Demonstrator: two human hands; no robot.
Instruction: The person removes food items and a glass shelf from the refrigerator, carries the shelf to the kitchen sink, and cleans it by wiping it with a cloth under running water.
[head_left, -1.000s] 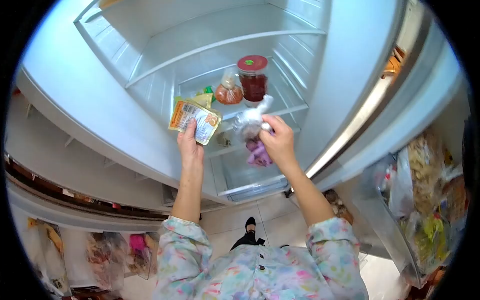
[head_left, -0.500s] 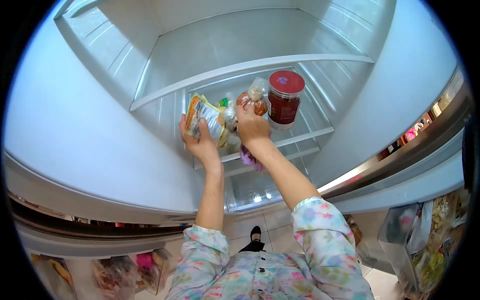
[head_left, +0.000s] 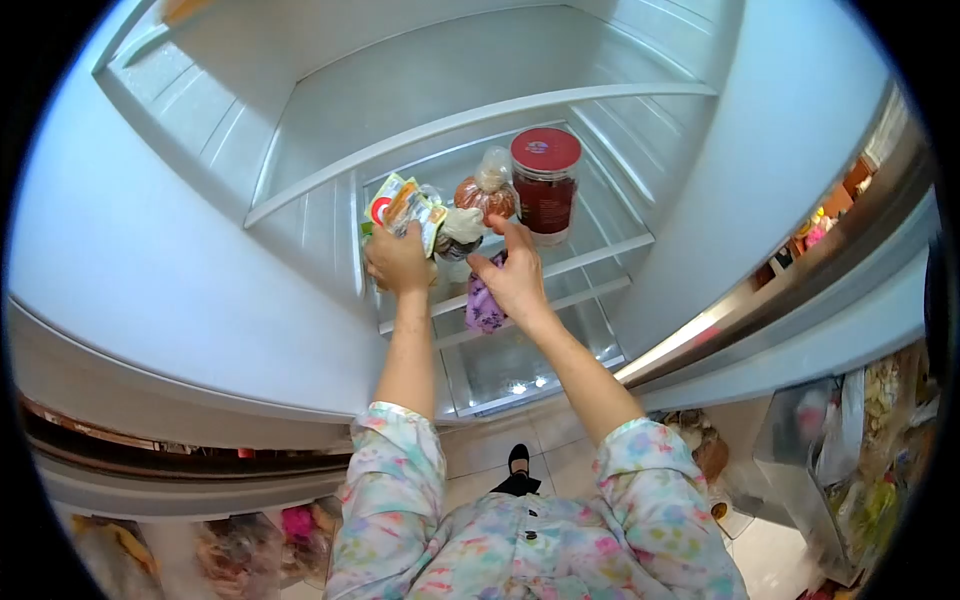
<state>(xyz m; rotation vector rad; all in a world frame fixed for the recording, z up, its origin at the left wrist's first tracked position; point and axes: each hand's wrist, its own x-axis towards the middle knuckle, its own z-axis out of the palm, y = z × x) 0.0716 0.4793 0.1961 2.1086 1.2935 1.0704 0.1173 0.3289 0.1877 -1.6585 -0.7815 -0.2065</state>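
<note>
My left hand (head_left: 397, 262) is closed on the lower part of some printed food packets (head_left: 410, 208) at the left of the lower fridge shelf. To their right sits a knotted plastic bag with dark contents (head_left: 460, 235). My right hand (head_left: 515, 278) is open near that bag, with thumb and forefinger apart. A purple patterned cloth (head_left: 486, 305) hangs over the shelf's front edge, partly hidden by this hand. Behind the fingertips stands a tied clear bag of orange-brown food (head_left: 485, 195). A red-lidded jar (head_left: 546, 190) is upright beside it.
A glass shelf with a white front rim (head_left: 480, 128) crosses above the hands. Fridge walls flank both sides. The open doors carry bins of bagged food, one being the right bin (head_left: 810, 480). A shoe (head_left: 518, 460) shows on the tiled floor below.
My right hand has drawn back from the orange-brown bag and its fingers have spread. My left hand has turned over the packets, which now sit bunched lower. The view has shifted slightly.
</note>
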